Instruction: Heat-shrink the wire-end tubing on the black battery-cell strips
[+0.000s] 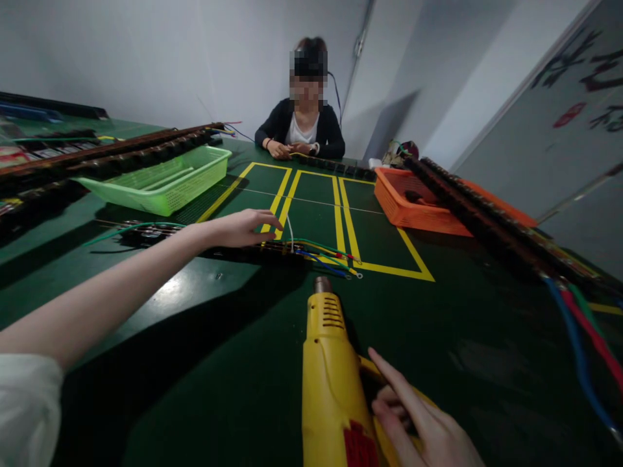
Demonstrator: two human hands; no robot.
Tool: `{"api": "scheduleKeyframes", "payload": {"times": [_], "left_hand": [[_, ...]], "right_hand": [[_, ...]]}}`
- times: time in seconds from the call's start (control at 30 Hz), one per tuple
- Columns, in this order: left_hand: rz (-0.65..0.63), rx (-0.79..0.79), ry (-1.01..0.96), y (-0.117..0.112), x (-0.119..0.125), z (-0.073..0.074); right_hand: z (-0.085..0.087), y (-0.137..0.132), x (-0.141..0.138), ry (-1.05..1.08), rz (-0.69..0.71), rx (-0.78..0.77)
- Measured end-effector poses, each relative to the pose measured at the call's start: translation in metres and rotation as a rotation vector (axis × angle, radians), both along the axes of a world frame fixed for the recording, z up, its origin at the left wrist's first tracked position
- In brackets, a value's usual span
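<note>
A yellow heat gun (331,370) with a metal nozzle lies on the green table, pointing away from me at the wire ends. My right hand (421,421) is curled round its handle, index finger stretched out along it. Farther off, my left hand (243,228) hangs over a dark strip of parts (228,253), fingers apart and bent slightly down; whether the fingertips touch it I cannot tell. From the strip's right end come green, yellow and blue wires (324,254) with ring terminals. A thin white strip, perhaps a cable tie (291,232), sticks up there.
A green basket (168,194) stands at left, with long dark strips (146,152) across it. An orange basket (423,217) at right carries another long strip (487,217), its wires hanging nearer me. Yellow tape (343,220) marks the table. A co-worker (302,130) sits opposite, handling a strip.
</note>
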State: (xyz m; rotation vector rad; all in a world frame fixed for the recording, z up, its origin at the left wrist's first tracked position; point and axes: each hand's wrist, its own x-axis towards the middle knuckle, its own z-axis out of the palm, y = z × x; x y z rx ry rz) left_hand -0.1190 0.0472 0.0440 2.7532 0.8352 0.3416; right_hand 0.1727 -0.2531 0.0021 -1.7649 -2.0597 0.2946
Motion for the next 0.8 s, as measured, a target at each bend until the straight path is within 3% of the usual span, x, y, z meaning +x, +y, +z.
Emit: {"api": "scheduleKeyframes", "payload": {"times": [0.07, 0.17, 0.33, 0.53, 0.67, 0.8], "left_hand": [[-0.036, -0.053, 0.064, 0.004, 0.033, -0.010], [-0.025, -0.189, 0.138, 0.011, 0.058, -0.021], [-0.084, -0.310, 0.157, 0.005, 0.059, -0.017], [-0.126, -0.585, 0.148, -0.010, 0.058, -0.001], [-0.094, -0.610, 0.062, -0.006, 0.078, -0.009], [-0.239, -0.627, 0.061, -0.002, 0.104, -0.023]], "right_hand": [[0.001, -0.002, -0.006, -0.071, 0.020, 0.038], [-0.001, -0.005, -0.011, -0.150, 0.135, 0.043], [-0.007, -0.006, -0.021, -0.303, 0.219, 0.006], [-0.010, -0.002, -0.040, -0.416, 0.261, 0.160], [-0.008, -0.001, -0.046, -0.428, 0.275, 0.173], [-0.008, -0.004, -0.050, -0.493, 0.291, 0.190]]}}
